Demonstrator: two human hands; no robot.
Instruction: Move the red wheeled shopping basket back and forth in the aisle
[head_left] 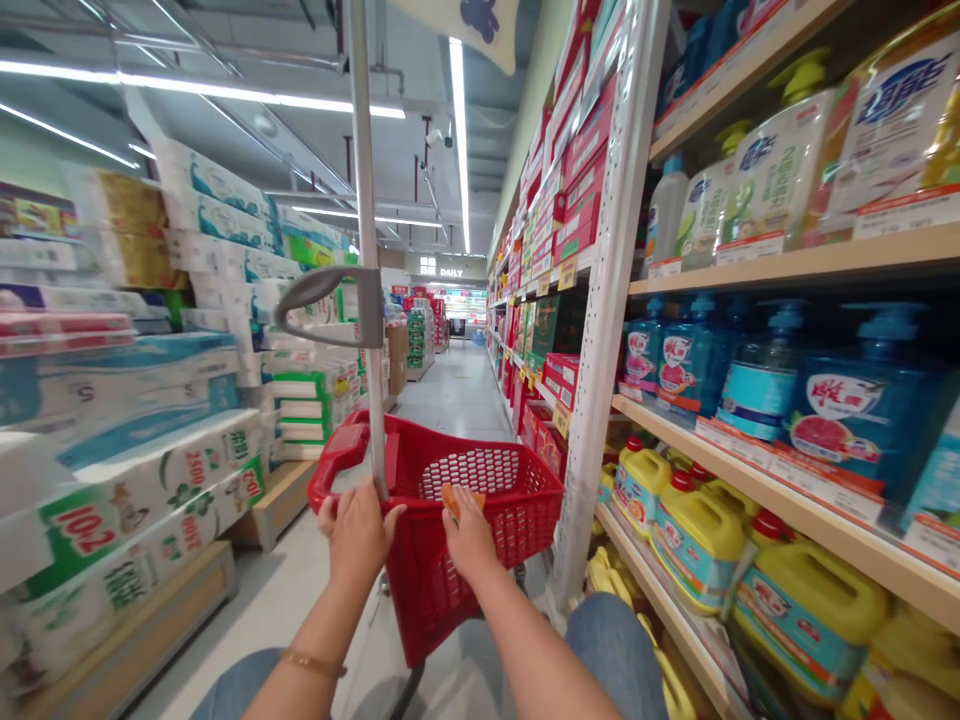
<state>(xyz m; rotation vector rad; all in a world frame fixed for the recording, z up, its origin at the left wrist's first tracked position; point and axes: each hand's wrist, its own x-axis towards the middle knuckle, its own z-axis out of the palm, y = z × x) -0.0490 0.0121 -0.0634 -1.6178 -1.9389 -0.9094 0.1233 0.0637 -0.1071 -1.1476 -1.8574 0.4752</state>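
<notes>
A red plastic shopping cart with lattice sides stands right in front of me. From its near left corner rises a metal pole carrying a grey loop handle. My left hand is closed over the cart's rim beside the foot of the pole, thumb toward the right. My right hand presses an orange cloth against the near rim of the basket, fingers together over it. Part of the cloth is hidden under the fingers.
Wrapped paper rolls are stacked on the left. On the right, a shelf rack holds pump bottles and yellow jugs, its white upright close to the cart. Beyond the cart runs a tiled aisle floor.
</notes>
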